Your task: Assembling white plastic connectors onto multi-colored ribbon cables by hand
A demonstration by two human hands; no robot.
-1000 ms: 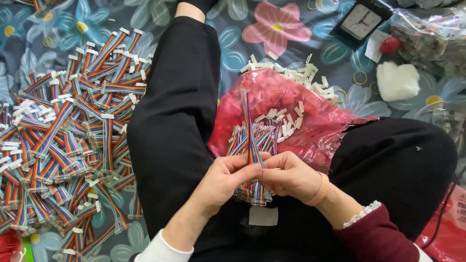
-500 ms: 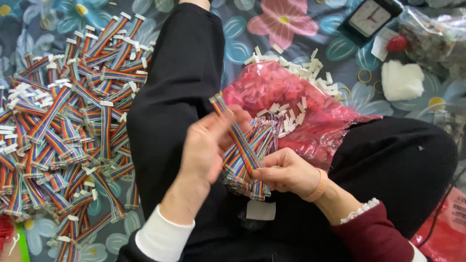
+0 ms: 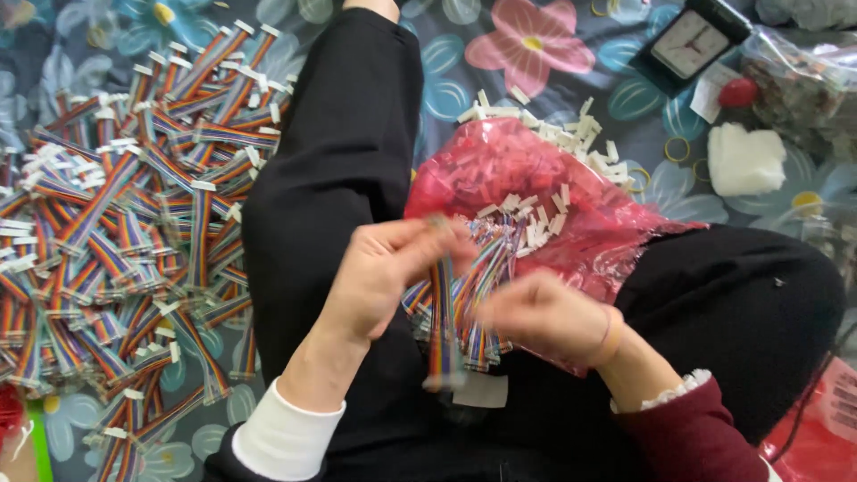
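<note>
Landmark: the red bag [image 3: 536,178] lying on the person's lap.

Left hand [image 3: 384,277], just left of the bag's lower edge, has thumb and fingers pressed together on the top end of one rainbow ribbon cable [image 3: 442,330], which hangs straight down from the pinch; motion blur softens its outline.

Right hand [image 3: 536,312], at the bag's near edge, is blurred. It rests on a bundle of cables [image 3: 486,295] spilling from the bag mouth; whether it grips them cannot be told.

Loose white connectors [image 3: 544,214] lie on and above the bag. A large cable pile [image 3: 116,232] covers the cloth well left of the bag, beyond the leg.

Judgement: one cable is being drawn off the bundle. Carrying it leftward to the pile would call for a firm pinch and a clear swing over the leg.
</note>
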